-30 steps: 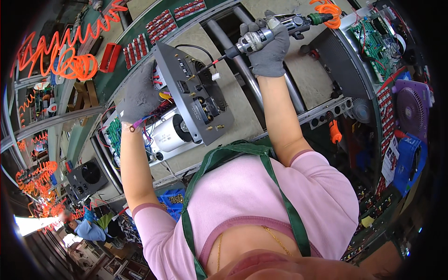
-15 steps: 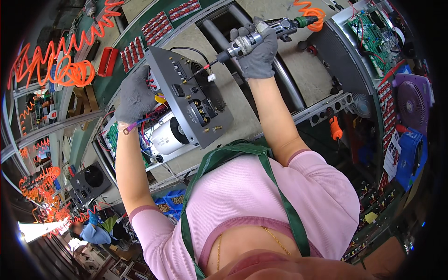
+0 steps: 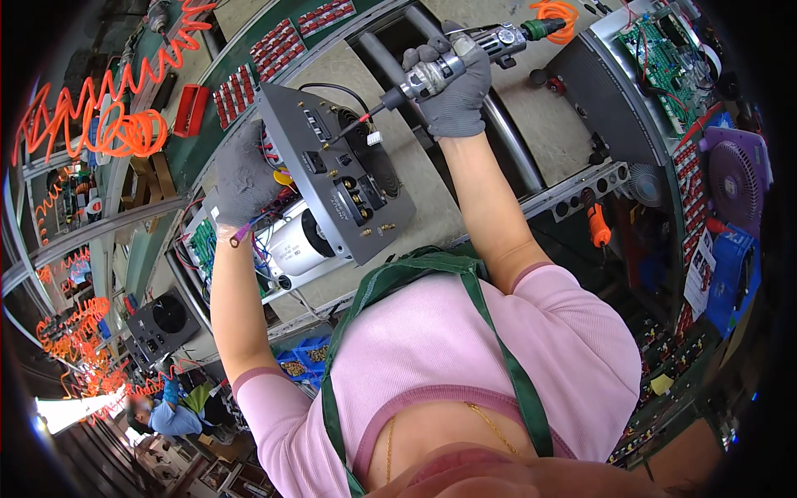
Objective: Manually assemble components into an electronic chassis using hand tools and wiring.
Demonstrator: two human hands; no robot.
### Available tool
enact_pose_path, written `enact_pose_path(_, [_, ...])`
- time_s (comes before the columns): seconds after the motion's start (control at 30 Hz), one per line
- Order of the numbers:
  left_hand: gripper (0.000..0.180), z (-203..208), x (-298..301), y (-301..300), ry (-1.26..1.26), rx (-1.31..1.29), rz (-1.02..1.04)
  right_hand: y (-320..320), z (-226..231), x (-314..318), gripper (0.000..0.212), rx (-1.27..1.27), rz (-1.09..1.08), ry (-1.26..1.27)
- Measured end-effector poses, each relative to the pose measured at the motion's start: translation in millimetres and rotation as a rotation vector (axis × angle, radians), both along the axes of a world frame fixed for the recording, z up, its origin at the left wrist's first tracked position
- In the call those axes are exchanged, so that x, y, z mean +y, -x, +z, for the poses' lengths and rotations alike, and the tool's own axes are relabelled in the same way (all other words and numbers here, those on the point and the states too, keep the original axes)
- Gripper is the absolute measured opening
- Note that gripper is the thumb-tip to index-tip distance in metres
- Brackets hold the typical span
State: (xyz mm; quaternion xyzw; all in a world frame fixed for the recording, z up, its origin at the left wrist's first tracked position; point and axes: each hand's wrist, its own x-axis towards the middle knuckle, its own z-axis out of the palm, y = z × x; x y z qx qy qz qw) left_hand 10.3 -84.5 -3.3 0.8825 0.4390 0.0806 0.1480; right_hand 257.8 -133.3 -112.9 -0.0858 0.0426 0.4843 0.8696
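Observation:
My right hand (image 3: 455,90), in a grey glove, is wrapped round a metal air screwdriver (image 3: 427,79). A green fitting (image 3: 541,29) ends the tool. Its long bit points left and down to a dark grey panel (image 3: 340,220), with the tip at the row of fittings on the face. The panel stands tilted and carries sockets, brass terminals and a round grille. Behind it my gloved left hand (image 3: 247,178) is curled against red and black parts; its fingertips are hidden. A silver cylinder (image 3: 299,247) and loose wires lie below that hand. A black cable with a white plug (image 3: 374,138) hangs by the bit.
Red-and-silver parts (image 3: 276,48) stand in rows at the back, near a red tray (image 3: 191,110). Orange coiled hoses (image 3: 133,129) hang at left. An opened unit with a green circuit board (image 3: 660,70) and a purple fan (image 3: 735,178) are at right. Another person (image 3: 174,415) is lower left.
My right hand and the screwdriver have shifted slightly left, the bit tip staying at the panel. My left hand has moved a little to the right behind the panel.

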Motion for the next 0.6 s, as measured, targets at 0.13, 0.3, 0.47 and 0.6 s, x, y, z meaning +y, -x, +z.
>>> enact_pose_path(0.13, [0.053, 3, 6, -1, 0.032, 0.086, 0.020, -3, 5, -1, 0.025, -0.124, 0.049, -0.157])
enact_pose_path(0.3, [0.057, 0, 12, 3, 0.103, 0.130, 0.138, -3, 9, 4, 0.026, -0.146, 0.066, -0.236])
enact_pose_path(0.47, [0.054, -1, 1, 2, 0.014, -0.001, 0.046, 0, 6, 4, 0.025, -0.049, 0.021, -0.022])
enact_pose_path(0.6, [0.052, -3, -4, 2, -0.008, -0.092, 0.005, 1, 1, 4, 0.026, -0.004, 0.023, 0.045])
